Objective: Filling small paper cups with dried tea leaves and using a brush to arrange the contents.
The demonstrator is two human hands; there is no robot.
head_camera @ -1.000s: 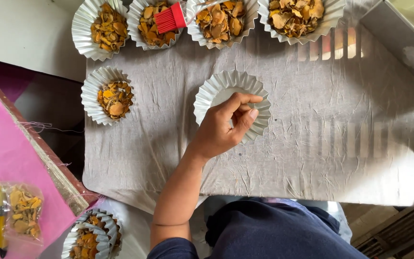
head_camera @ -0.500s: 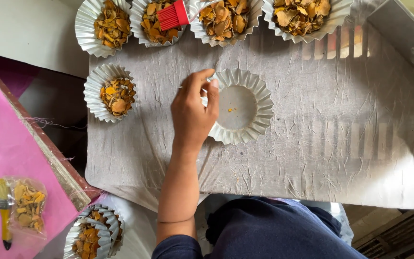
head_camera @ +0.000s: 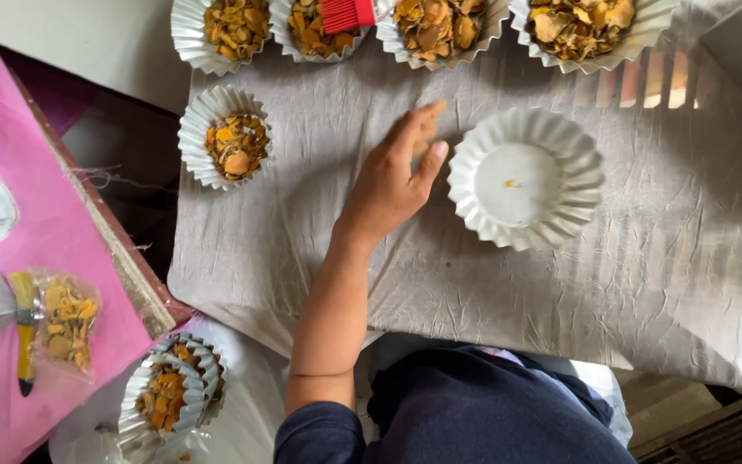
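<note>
While your left hand [head_camera: 392, 176] rests open, holding nothing, beside the empty white fluted paper cup [head_camera: 526, 178] at 3 o'clock, pinch its rim gently.

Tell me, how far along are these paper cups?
Done: the top-row cups and the left cup hold dried orange chips. In hand: the left hand lies open beside the white fluted cup. Left: that cup holds only a crumb.
</note>
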